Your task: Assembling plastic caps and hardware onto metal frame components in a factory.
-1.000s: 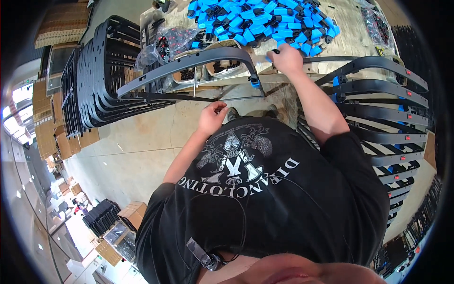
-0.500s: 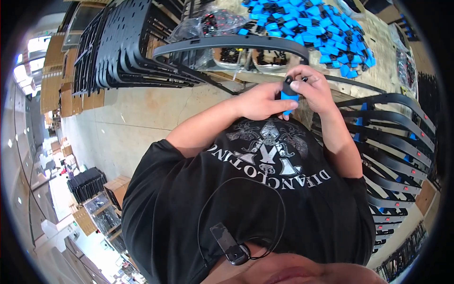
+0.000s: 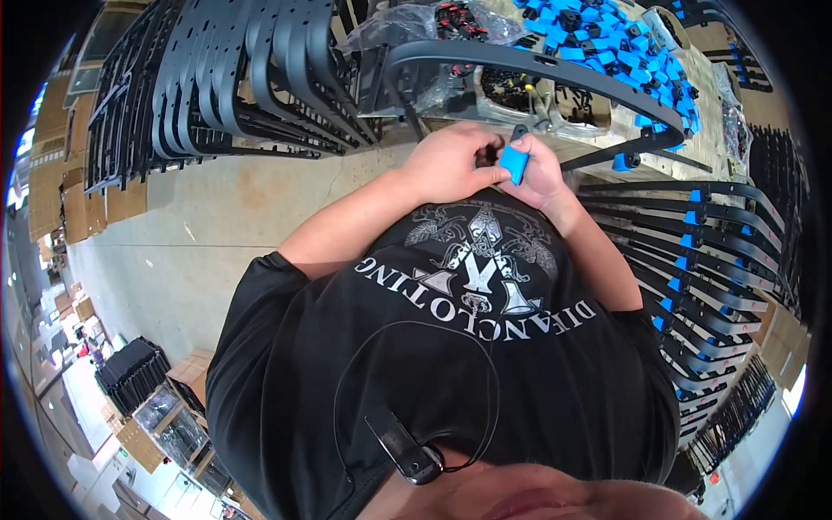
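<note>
Close in front of my shirt, both hands are at a small blue-and-black plastic piece [image 3: 513, 165]. My right hand [image 3: 543, 173] grips it, with the thumb pressed along its upper part near the black end. My left hand [image 3: 451, 165] is closed too, its thumb against the lower blue edge and its other fingers curled and partly hidden. Just beyond my hands, a bent black metal frame [image 3: 537, 59] lies on the workbench [image 3: 706, 87]. Another blue-and-black piece [image 3: 626, 161] is by the frame's right side. What my left fingers hold behind the piece, if anything, is hidden.
Many blue-and-black pieces [image 3: 598, 43] are heaped on the bench. Boxes of small dark parts [image 3: 507, 91] stand inside the frame's curve, near a plastic bag [image 3: 407, 30]. Black frames [image 3: 225, 78] are racked at left; others with blue pieces [image 3: 693, 251] are stacked at right.
The view has shifted, so the bench and frames sit differently. My right fingers have moved from the piece's black top to its side, and the piece is tilted differently.
</note>
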Available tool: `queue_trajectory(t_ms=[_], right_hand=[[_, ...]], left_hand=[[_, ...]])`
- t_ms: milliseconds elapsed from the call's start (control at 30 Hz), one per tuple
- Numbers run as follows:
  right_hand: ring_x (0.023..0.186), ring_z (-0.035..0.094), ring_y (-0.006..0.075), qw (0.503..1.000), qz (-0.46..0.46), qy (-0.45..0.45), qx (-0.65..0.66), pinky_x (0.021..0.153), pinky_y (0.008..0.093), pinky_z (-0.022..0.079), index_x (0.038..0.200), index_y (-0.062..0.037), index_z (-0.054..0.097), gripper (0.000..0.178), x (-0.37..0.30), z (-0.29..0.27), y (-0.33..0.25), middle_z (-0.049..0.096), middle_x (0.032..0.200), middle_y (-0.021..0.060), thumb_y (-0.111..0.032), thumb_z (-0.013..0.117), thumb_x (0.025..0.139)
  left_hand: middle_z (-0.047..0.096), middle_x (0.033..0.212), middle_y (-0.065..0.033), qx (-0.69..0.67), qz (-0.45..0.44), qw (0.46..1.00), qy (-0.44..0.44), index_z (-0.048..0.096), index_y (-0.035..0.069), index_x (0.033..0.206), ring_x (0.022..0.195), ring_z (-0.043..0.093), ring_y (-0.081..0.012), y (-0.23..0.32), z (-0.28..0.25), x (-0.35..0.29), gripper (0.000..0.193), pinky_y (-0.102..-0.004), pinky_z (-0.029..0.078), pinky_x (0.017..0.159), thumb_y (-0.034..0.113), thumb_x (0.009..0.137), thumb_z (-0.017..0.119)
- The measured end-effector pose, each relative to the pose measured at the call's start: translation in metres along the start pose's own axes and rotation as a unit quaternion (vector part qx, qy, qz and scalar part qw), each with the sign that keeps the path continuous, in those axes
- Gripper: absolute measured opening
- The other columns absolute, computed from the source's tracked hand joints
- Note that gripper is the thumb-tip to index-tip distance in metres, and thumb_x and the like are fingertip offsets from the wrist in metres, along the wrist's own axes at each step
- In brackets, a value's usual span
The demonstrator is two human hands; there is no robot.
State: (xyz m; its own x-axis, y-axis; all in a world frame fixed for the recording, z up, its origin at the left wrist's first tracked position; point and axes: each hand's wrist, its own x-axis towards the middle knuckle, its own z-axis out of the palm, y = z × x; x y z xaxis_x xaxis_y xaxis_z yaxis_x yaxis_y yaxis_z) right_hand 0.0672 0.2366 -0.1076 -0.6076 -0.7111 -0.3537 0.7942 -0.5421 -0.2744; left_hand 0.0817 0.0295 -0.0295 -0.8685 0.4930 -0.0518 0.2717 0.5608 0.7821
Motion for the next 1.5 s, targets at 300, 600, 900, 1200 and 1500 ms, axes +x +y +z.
queue_trajectory(t_ms=[300, 600, 900, 1200, 1500], right_hand=[[0.092, 0.064, 0.0293, 0.997, 0.057, 0.047, 0.009, 0.086, 0.0422, 0.052, 0.101, 0.0016, 0.064, 0.034, 0.066, 0.023, 0.057, 0.067, 0.099, 0.0148, -0.029, 0.053, 0.089], [0.08, 0.067, 0.0231, 0.987, 0.101, 0.077, -0.1, 0.083, 0.0395, 0.054, 0.101, -0.003, 0.066, 0.027, 0.104, 0.027, 0.089, 0.069, 0.089, 0.0103, -0.026, 0.056, 0.091], [0.077, 0.062, 0.0177, 0.87, 0.031, 0.196, -0.451, 0.07, 0.0339, 0.049, 0.089, -0.0002, 0.068, 0.035, 0.147, -0.012, 0.118, 0.067, 0.084, 0.0085, -0.035, 0.066, 0.085], [0.085, 0.065, 0.0164, 0.794, -0.022, 0.208, -0.571, 0.08, 0.0325, 0.053, 0.118, -0.0001, 0.062, 0.057, 0.184, -0.033, 0.113, 0.07, 0.092, 0.0083, -0.023, 0.08, 0.069], [0.093, 0.068, 0.0236, 0.775, -0.065, 0.201, -0.596, 0.085, 0.0367, 0.053, 0.122, 0.001, 0.057, 0.062, 0.173, -0.013, 0.122, 0.07, 0.1, 0.0151, -0.025, 0.079, 0.07]], left_hand=[[0.063, 0.107, -0.0155, 0.071, 0.035, 0.995, -0.057, 0.068, 0.005, 0.112, 0.099, 0.064, -0.0364, -0.072, -0.05, -0.045, 0.043, -0.0453, 0.053, 0.084, 0.029, 0.078, 0.08], [0.069, 0.092, -0.015, 0.091, -0.043, 0.995, 0.021, 0.069, 0.006, 0.099, 0.087, 0.068, -0.0377, -0.117, -0.048, -0.074, 0.027, -0.0475, 0.055, 0.076, 0.021, 0.076, 0.075], [0.066, 0.081, -0.0045, -0.188, -0.186, 0.961, 0.08, 0.064, -0.001, 0.103, 0.075, 0.065, -0.0131, -0.184, -0.024, -0.085, 0.019, -0.0327, 0.055, 0.066, 0.004, 0.086, 0.069], [0.067, 0.086, -0.0054, -0.514, -0.251, 0.813, 0.11, 0.065, 0.0, 0.105, 0.073, 0.064, -0.0141, -0.213, -0.025, -0.061, 0.01, -0.0286, 0.054, 0.07, 0.008, 0.1, 0.062], [0.067, 0.086, -0.0069, -0.549, -0.248, 0.792, 0.102, 0.064, 0.0, 0.098, 0.069, 0.061, -0.0143, -0.215, -0.034, -0.052, 0.022, -0.0296, 0.053, 0.064, 0.02, 0.105, 0.057]])
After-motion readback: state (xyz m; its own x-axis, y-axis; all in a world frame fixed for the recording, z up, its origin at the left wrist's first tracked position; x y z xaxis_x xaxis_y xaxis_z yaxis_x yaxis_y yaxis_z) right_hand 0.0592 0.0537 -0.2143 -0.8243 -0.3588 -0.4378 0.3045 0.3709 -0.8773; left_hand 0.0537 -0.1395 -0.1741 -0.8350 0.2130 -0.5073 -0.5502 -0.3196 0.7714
